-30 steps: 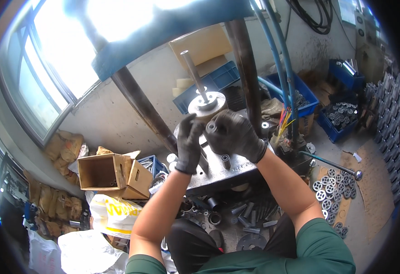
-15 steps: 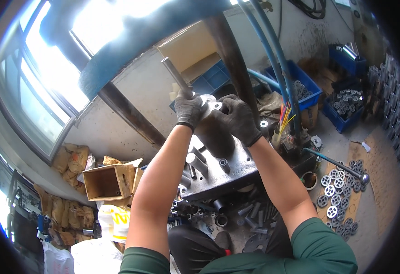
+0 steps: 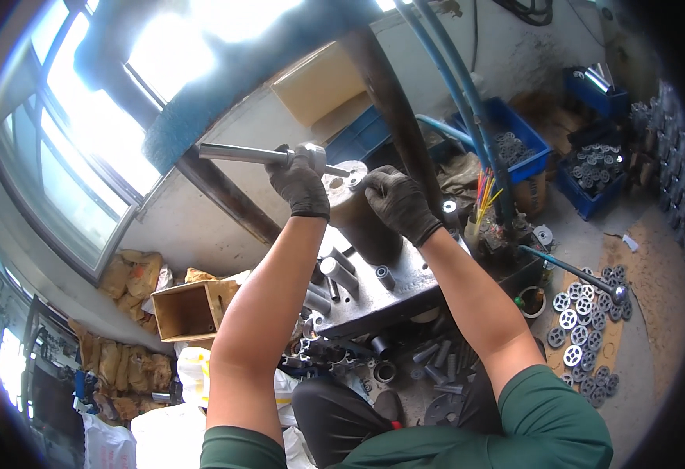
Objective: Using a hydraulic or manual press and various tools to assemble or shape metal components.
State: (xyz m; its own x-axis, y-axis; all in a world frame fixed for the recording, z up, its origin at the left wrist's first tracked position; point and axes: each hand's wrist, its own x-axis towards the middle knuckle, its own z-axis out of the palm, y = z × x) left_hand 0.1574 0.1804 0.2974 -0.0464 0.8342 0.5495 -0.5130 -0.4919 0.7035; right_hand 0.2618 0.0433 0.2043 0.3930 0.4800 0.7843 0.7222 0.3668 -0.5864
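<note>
My gloved left hand is wrapped round a long metal shaft with a thick collar near one end. The shaft lies nearly level, its thin tip reaching over a pale metal disc with holes. This disc sits on top of a dark upright cylinder on the metal machine bed. Beside the disc's right edge is my gloved right hand, its fingers curled together; whatever they may grip is hidden. Several loose metal pins, among them a thick round one, stand on the bed nearer to me.
Dark columns and a blue beam frame the work. Right of it, a ball-ended lever juts out above spoked wheels. Blue bins stand at the back right. A wooden box lies left; metal tubes litter the floor.
My left hand has tipped the shaft from steeply raised to nearly level, its long end swinging left and down. My right hand has shifted slightly down, off the disc's top to its edge.
</note>
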